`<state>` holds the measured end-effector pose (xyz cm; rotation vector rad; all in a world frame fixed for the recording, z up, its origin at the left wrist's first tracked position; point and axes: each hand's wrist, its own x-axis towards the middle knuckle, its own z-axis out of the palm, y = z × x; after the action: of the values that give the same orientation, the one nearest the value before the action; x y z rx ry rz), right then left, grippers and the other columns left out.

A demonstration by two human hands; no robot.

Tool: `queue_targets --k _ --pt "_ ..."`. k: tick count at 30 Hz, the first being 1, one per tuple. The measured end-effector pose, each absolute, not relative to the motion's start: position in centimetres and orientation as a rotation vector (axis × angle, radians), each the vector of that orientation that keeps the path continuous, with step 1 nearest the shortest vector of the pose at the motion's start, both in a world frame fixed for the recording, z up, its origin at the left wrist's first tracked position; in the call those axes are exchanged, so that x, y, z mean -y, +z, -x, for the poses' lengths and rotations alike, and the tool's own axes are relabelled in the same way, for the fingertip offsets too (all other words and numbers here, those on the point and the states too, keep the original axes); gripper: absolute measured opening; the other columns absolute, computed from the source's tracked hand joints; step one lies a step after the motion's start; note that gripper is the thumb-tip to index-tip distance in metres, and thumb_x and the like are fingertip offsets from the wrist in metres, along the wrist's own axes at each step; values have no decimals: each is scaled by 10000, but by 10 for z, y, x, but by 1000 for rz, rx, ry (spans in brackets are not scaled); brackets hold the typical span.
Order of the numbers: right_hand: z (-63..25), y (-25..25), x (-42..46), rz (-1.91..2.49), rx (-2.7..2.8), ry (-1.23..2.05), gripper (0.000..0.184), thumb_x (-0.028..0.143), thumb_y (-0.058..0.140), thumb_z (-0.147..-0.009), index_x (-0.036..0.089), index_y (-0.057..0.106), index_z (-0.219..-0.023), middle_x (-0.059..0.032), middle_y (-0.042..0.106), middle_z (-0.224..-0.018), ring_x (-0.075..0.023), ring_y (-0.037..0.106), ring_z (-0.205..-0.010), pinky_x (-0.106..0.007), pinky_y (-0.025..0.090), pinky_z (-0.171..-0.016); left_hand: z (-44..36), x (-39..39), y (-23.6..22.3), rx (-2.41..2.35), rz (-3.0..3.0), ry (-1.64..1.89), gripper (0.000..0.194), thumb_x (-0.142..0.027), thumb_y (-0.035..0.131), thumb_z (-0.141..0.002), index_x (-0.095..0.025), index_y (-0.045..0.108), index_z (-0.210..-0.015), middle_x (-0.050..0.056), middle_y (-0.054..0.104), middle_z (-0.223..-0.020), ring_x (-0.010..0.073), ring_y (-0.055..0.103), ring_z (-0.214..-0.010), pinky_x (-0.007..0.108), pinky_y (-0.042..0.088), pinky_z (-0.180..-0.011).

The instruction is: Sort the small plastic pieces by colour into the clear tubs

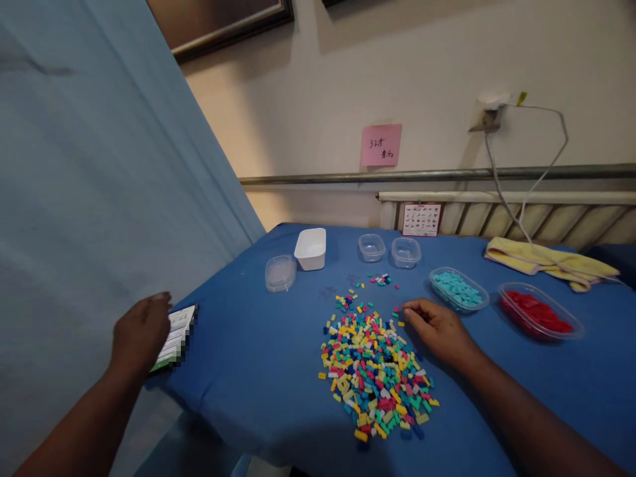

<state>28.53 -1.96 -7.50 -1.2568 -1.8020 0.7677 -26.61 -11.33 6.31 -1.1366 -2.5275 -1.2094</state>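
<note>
A heap of small, many-coloured toy building bricks (372, 377) lies on the blue tablecloth in front of me. My right hand (437, 330) rests at the heap's upper right edge, thumb and forefinger close together beside a few loose bricks. Whether a brick is between those fingertips is hidden. Off the table's left side, my left hand (142, 331) has its fingers curled together, and nothing shows in them. Partly behind it is a device with a lit white screen (176, 334). Several stray bricks (381, 280) lie beyond the heap.
Small clear tubs (371, 248), a white tub (311, 250) and clear lids (281, 273) stand toward the back. To the right are tubs of turquoise pieces (458, 290) and red pieces (536, 313), and a yellow cloth (541, 258). A curtain (109, 165) hangs left.
</note>
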Motion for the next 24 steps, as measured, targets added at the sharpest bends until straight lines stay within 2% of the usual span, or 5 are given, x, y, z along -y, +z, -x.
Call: queue_targets --k 5,13,17,20,24 --pt "-283 -76 22 1295 1794 700 363 507 557 -998 228 785 -1045 -55 809 -950 -257 743 -868 -365 557 -783 172 74 51 2262 1863 -1526 518 -578 556 -984 -149 727 -1221 103 765 -1159 266 725 -1006 386 578 -917" --pt "-281 -71 20 1260 1784 422 362 489 583 -998 206 767 -1126 -120 780 -1165 -300 717 -1111 -455 539 -1013 39 -26 -9 1816 2741 -1294 516 -485 456 -1054 -147 699 -1358 164 695 -1383 294 637 -1311 453 459 -1166" --pt "-278 -67 16 1255 1769 447 338 469 552 -1028 223 758 -1135 -115 777 -1189 -297 709 -1144 -460 534 -1038 6 -77 -26 1737 2936 -1006 532 -430 451 -1028 -136 683 -1406 177 635 -1482 312 568 -1413 472 385 -1241" --pt "-278 -65 14 1248 1759 478 330 453 537 -1045 224 752 -1145 -111 773 -1196 -286 707 -1139 -458 536 -1037 -12 -91 -26 1752 3070 -876 567 -457 449 -1016 -116 694 -1396 183 671 -1430 337 630 -1331 477 457 -1179" --pt "-281 -66 12 1227 1755 507 306 431 533 -1047 235 755 -1124 -105 775 -1197 -281 704 -1139 -454 537 -1041 -1 -78 -7 1779 3110 -958 549 -585 459 -1014 -197 783 -1229 117 777 -1210 324 717 -1133 451 548 -1028"
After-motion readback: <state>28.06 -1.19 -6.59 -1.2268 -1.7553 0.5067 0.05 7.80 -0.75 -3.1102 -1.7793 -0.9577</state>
